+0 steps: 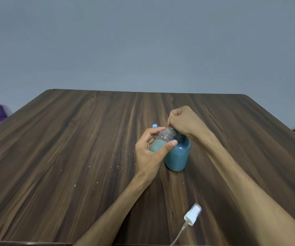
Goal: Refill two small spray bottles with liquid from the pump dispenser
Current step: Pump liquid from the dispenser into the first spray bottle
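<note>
Near the middle of the counter (72, 139), somewhat toward its right edge, the blue pump dispenser (177, 155) stood upright. The left hand (150, 153) had its grip wrapped around a small clear spray bottle (161, 141), thumb across the front, tilting the open neck against the pump's spout. The right hand (182, 121) was closed in a loose fist over the pump head, apparently pressing down.

The bottle's mouth was narrow and held at a slant, so a hard stroke could send liquid past it and down the dispenser's side. The bottle looked partly filled; overfilling seemed possible. Pressing off-centre could tip the dispenser. The removed white sprayer top (193, 213) lay by the counter's near edge, close to the right forearm, which might knock it off. A small blue-capped item (154, 125) stood just behind the left hand; I could not tell whether it was the second bottle.
</note>
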